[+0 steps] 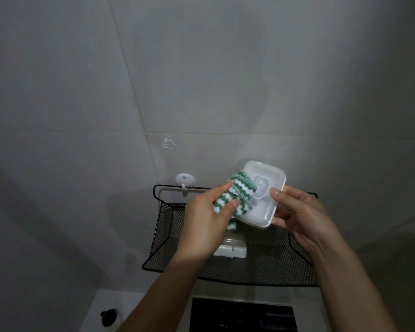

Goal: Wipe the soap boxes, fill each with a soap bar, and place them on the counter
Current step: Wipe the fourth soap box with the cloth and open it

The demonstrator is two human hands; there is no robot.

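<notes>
Now left hand (pixel 205 220) presses cloth (pixel 235 196) on soap box (pixel 271 178), seemingly lidded; right hand (pixel 300 215) grips box.

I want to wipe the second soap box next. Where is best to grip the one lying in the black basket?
Probably by the two long sides of the second soap box, coming from above: it lies flat on the mesh basket, top open to reach, partly behind the left hand.

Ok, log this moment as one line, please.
step: wiping | left hand: green-and-white knitted cloth on lid | right hand: holds white plastic soap box | black mesh shelf: second white box
</notes>
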